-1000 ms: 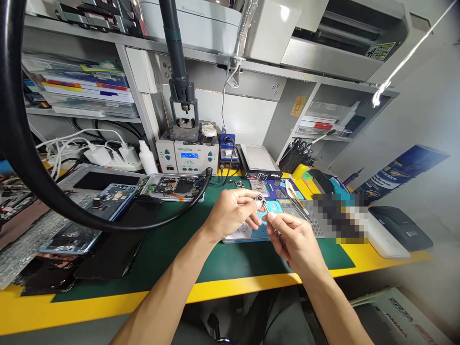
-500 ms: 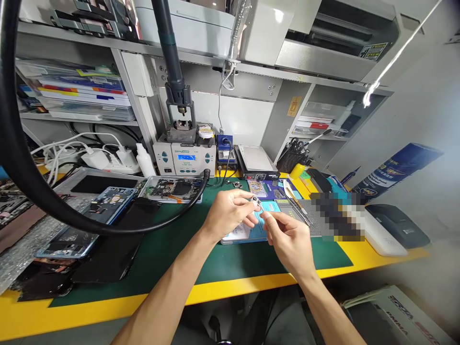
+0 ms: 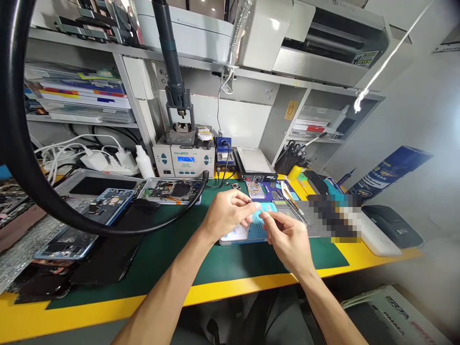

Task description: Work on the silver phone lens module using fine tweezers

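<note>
Green matting [image 3: 151, 258] on the yellow-edged bench [image 3: 215, 292] lay beneath my work, with a flat, blue-and-white box [image 3: 258, 231] directly below. My left hand [image 3: 227, 215] pinched a tiny, dark piece [image 3: 250, 201], mostly hidden by fingertips; my right hand [image 3: 289, 242] pinched a thin, pale sliver [image 3: 262, 211] just beside it, too small to identify. Braced wrists and light, even pressure, I judged, suited such close handling.

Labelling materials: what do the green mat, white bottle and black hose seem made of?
Green mat: probably rubber or vinyl; matte, dull surface. White bottle: likely plastic; smooth, moulded-looking body with tapered top. Black hose: rubber or plastic; fairly glossy, pale highlights.
</note>
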Motion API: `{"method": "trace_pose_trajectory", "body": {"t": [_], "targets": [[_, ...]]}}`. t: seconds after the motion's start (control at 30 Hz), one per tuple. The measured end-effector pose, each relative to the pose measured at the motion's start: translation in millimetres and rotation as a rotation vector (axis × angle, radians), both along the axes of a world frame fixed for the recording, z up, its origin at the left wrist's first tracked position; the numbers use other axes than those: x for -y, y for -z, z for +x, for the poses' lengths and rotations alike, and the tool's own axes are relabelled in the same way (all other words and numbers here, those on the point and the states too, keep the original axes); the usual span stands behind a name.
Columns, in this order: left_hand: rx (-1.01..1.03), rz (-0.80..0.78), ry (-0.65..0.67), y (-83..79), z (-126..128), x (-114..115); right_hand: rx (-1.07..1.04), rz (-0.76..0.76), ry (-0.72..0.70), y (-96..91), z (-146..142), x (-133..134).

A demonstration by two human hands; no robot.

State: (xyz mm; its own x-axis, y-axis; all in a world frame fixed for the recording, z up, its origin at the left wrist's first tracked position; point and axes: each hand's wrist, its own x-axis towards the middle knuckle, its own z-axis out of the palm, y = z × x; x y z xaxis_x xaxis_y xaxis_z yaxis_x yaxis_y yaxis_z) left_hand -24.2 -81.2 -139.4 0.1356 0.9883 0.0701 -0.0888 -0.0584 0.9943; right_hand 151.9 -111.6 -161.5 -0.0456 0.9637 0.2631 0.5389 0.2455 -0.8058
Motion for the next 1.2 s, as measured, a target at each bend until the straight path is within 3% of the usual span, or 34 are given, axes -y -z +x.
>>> {"method": "trace_pose_trajectory", "body": {"t": [0.27,0.43,0.63,0.9,1.2], "targets": [[-0.003,-0.012,0.006,-2.2,-1,2,0.106,0.132,0.031,1.7,-3,-1],[0.048,-0.025,0.036,-1.7,-2,1,0.08,0.123,0.033,1.8,-2,-4],[0.094,-0.027,0.047,-1.0,-2,0,-0.148,-0.053,0.007,-6.9,2,-2],[0.074,0.032,0.068,-1.1,-3,1,-0.495,-0.492,-0.249,-18.1,18,-3],[0.067,0.07,0.1,-0.7,-3,2,-0.646,-0.593,-0.32,-20.8,17,-3]]}}
